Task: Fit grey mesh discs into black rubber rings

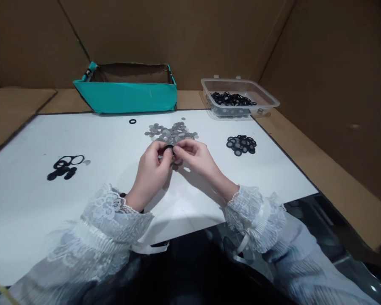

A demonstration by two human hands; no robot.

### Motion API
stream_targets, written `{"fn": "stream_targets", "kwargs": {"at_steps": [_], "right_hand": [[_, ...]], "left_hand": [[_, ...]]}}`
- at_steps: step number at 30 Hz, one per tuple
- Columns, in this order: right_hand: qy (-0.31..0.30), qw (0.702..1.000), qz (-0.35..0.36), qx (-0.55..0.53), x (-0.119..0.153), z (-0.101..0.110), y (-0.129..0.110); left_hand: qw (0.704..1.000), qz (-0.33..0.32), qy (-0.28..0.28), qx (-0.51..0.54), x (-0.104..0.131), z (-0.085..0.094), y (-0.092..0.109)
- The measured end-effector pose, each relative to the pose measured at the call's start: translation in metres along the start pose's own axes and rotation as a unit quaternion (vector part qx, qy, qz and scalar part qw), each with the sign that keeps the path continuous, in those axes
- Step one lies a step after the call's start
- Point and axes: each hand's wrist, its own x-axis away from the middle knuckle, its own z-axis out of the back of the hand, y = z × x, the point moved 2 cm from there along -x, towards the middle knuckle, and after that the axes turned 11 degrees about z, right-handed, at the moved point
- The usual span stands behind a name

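Observation:
My left hand [155, 165] is closed, its thumb and fingers pinching a small black ring [169, 147] just above the white board. Against the ring's right side, the thumb and fingertips of my right hand [195, 154] are pressed together in a pinch. Whether a grey disc is also between the fingers is hidden. Right behind and partly under both hands spreads a heap of thin grey discs [171, 133]. On the right lies a pile of black rings with grey centres [241, 145].
Several loose black rings and discs [63, 167] lie at the left, and a single black ring [132, 121] lies farther back. Behind the white board [108, 131] stand a teal-sided box [130, 97] and a clear plastic tub [269, 99] holding many black-rimmed pieces. Cardboard walls [178, 34] enclose the area.

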Motion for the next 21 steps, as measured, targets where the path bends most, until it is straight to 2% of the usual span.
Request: {"fn": "stream_targets", "kwargs": {"at_steps": [2, 6, 10, 15, 21], "right_hand": [[0.014, 1.0, 0.014, 0.012, -0.002, 0.002, 0.0], [0.043, 0.996, 0.06, 0.043, 0.001, 0.0, -0.002], [0.045, 0.992, 0.108, 0.041, 0.008, -0.005, -0.003], [0.012, 0.996, 0.094, 0.001, 0.008, -0.009, 0.003], [0.003, 0.996, 0.09, 0.012, 0.006, -0.007, 0.0]], "left_hand": [[1.0, -0.003, -0.007, -0.019, 0.0, 0.0, 0.002], [0.999, -0.007, 0.019, -0.04, 0.002, 0.001, 0.006], [1.0, 0.006, 0.005, -0.005, 0.0, 0.001, 0.005], [0.996, 0.053, -0.027, 0.067, -0.004, 0.002, -0.001], [0.993, 0.056, -0.094, 0.033, -0.006, 0.0, -0.002]]}}
